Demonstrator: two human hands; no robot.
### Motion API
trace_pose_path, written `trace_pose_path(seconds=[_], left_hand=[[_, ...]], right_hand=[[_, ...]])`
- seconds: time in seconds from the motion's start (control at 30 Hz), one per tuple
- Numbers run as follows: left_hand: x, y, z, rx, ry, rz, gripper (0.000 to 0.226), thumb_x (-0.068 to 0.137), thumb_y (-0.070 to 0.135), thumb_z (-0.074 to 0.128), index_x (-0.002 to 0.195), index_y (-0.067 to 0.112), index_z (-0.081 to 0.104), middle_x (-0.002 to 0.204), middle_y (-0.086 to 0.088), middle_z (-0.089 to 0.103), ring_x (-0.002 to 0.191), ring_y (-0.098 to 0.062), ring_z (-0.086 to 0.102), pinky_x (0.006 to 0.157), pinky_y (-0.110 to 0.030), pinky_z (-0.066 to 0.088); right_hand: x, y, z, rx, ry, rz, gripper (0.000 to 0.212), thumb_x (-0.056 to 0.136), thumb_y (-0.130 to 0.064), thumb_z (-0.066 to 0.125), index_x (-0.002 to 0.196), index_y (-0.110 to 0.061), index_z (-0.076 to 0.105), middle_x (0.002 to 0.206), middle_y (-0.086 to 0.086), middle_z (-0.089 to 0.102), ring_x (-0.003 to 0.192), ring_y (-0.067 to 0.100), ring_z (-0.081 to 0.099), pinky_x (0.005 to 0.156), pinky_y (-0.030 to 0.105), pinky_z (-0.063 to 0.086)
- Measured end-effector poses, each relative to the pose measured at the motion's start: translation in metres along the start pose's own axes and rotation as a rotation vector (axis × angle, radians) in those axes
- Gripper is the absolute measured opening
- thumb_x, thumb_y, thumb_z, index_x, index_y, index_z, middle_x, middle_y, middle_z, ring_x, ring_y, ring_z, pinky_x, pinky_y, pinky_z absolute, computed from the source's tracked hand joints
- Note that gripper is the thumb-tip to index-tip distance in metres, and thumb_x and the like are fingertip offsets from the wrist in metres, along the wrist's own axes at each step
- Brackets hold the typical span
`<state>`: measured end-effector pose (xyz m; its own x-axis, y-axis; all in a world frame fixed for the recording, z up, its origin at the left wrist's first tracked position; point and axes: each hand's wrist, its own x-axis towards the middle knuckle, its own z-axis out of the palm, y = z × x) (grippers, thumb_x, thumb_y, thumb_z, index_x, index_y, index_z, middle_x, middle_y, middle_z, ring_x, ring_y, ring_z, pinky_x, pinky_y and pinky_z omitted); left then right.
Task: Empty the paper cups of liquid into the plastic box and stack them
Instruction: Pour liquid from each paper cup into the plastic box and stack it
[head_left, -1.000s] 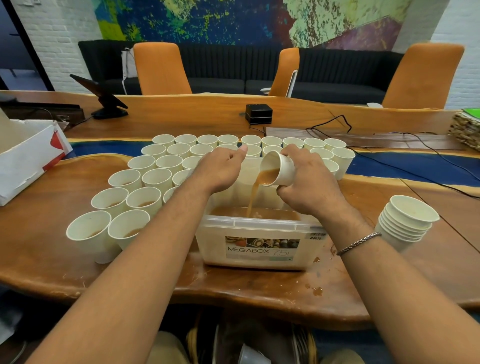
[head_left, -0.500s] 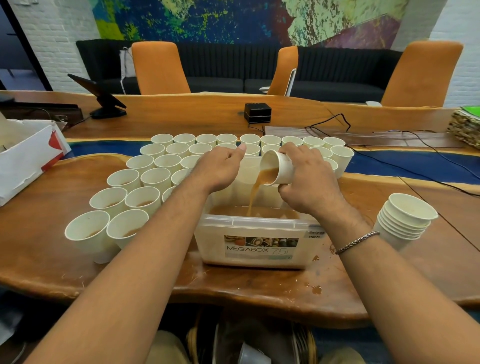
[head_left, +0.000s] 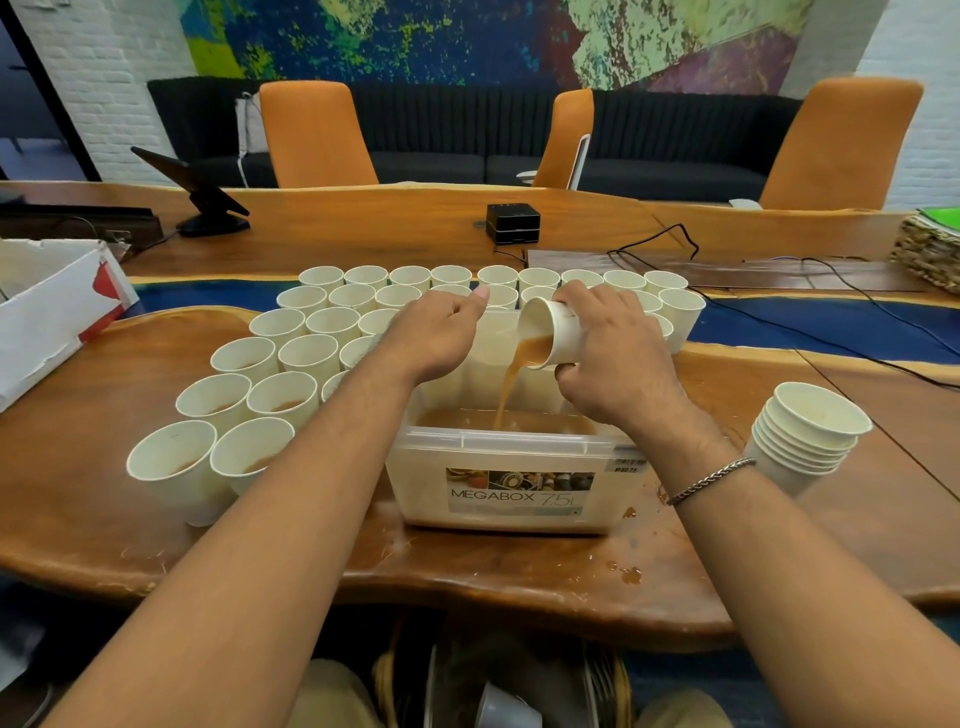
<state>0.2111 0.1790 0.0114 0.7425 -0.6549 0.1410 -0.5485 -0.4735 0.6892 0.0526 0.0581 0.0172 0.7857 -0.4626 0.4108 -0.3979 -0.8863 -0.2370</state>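
We hold the paper cup (head_left: 553, 332) tipped on its side over the plastic box (head_left: 514, 467), brown liquid (head_left: 506, 387) streaming into the pool inside. Our right hand (head_left: 613, 358) wraps its thin wall; it likely crushes easily, so we grip mid-body, lightly. Our left hand (head_left: 439, 338) hovers loosely curled above the box's far left, holding nothing. Filled cups (head_left: 291, 364) crowd left and far; the empty stack (head_left: 802, 436) sits right on the wet table (head_left: 571, 571).

paper cup (head_left: 551, 332) tipped slightly further, stream thinner
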Motion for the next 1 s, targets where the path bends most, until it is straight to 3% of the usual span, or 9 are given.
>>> trace_pose_path(seconds=[0.3,0.5,1.0], left_hand=[[0.0011,-0.0011,0.0005,0.009,0.003,-0.004,0.045,0.104,0.058,0.028,0.091,0.025,0.056,0.098,0.003,0.055,0.094,-0.018,0.049,0.097,-0.045,0.046],[-0.0005,0.0007,0.0005,0.010,-0.006,-0.005,0.044,0.105,0.057,0.028,0.091,0.024,0.054,0.098,0.002,0.051,0.092,-0.017,0.047,0.088,-0.038,0.041],[-0.0035,0.0028,-0.0017,-0.008,-0.004,-0.009,0.046,0.105,0.056,0.030,0.092,0.023,0.059,0.099,0.002,0.055,0.096,-0.017,0.050,0.099,-0.044,0.044]], right_hand=[[-0.0002,-0.0007,-0.0013,-0.023,0.008,-0.007,0.068,0.074,-0.017,0.073,0.134,-0.028,0.044,0.127,0.000,0.051,0.119,0.024,0.042,0.094,0.040,0.037],[-0.0016,-0.0007,-0.0016,-0.032,0.015,-0.013,0.067,0.074,-0.016,0.072,0.134,-0.029,0.044,0.127,0.000,0.050,0.119,0.024,0.041,0.095,0.040,0.036],[-0.0009,-0.0013,-0.0025,-0.054,0.029,-0.038,0.068,0.076,-0.019,0.074,0.136,-0.030,0.043,0.133,-0.001,0.048,0.124,0.023,0.037,0.100,0.041,0.034]])
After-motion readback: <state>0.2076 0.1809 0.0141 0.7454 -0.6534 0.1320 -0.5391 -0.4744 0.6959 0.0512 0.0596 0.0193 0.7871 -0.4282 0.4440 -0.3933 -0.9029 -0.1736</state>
